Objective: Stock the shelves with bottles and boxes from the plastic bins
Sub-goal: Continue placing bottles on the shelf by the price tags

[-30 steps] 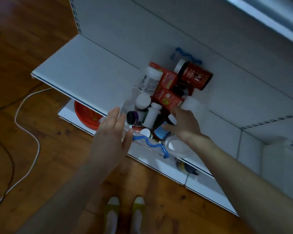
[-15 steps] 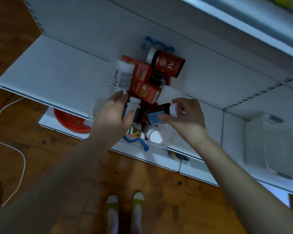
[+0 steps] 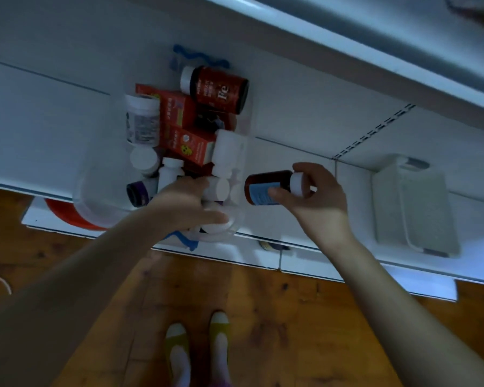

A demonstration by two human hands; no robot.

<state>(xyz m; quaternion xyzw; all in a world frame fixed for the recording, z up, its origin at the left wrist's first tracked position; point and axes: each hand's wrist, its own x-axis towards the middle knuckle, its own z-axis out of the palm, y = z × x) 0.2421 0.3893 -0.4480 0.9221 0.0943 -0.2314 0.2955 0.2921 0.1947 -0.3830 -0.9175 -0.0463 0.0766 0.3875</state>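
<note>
Wooden floor (image 3: 263,303) runs beneath a white shelf (image 3: 39,121), with yellow-green shoes (image 3: 176,347) below both hands. On the shelf sits a clear plastic bin (image 3: 91,196) crowded with bottles and boxes. The left hand (image 3: 187,202) reaches into the bin's near end, fingers and thumb curled round a white bottle (image 3: 218,188) lying on its side, cap toward the right hand. The right hand (image 3: 316,196) hovers just right of the bin, pinching a brown bottle (image 3: 266,187) with a blue label and white cap, its base toward the left hand. Beyond the left hand's fingertips lie red boxes (image 3: 190,146) and a dark red jar (image 3: 218,89). Right of the right hand, well apart, stands a white bin (image 3: 414,205)
</note>
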